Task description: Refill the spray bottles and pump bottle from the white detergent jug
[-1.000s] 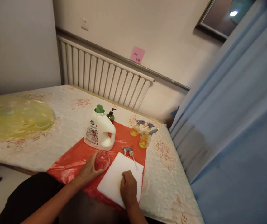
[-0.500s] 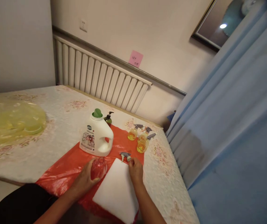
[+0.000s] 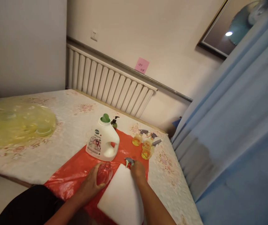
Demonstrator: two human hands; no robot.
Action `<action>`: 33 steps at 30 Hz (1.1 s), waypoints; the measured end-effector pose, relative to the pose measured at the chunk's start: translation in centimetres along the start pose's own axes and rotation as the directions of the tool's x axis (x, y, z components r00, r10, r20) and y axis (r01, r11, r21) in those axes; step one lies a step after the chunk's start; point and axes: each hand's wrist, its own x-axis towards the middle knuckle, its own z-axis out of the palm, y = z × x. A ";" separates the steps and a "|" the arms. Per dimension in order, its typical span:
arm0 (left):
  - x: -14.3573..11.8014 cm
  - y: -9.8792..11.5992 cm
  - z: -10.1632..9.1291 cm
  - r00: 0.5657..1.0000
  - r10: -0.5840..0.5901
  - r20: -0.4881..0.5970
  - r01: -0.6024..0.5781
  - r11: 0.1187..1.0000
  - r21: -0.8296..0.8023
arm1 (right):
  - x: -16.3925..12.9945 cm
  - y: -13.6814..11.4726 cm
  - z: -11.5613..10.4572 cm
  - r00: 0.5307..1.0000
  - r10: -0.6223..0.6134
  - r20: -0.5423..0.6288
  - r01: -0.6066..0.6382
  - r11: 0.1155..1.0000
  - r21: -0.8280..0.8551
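My left hand (image 3: 93,180) is wrapped around a clear spray bottle (image 3: 104,173) without its head, which looks reddish over the red plastic sheet (image 3: 70,165). In my right hand (image 3: 138,170) is a grey spray trigger head (image 3: 129,161), gripped at its collar end. A white board or pad (image 3: 122,197) lies between my forearms on the sheet. Just beyond my left hand stands a white jug (image 3: 104,140) with a handle, its neck holding a green cup-like piece (image 3: 105,117). Several small spray bottles (image 3: 146,152) with yellow liquid stand right of the jug.
Behind the jug is a dark green pump bottle (image 3: 114,122). A yellow plastic bag (image 3: 18,122) spreads over the left of the flowered bed cover (image 3: 75,125). A radiator (image 3: 110,84) lines the wall, and a blue curtain (image 3: 237,140) hangs at the right.
The view has shifted, so everything sits slightly lower and further right. My right hand has turned a little around the spray head. Both hands keep their hold.
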 end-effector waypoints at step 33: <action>-0.2 0.1 0.2 0.998 0.047 -0.042 -0.051 0.994 -0.101 | -6.4 -16.8 -5.2 0.955 -0.259 -0.142 0.280 0.646 0.710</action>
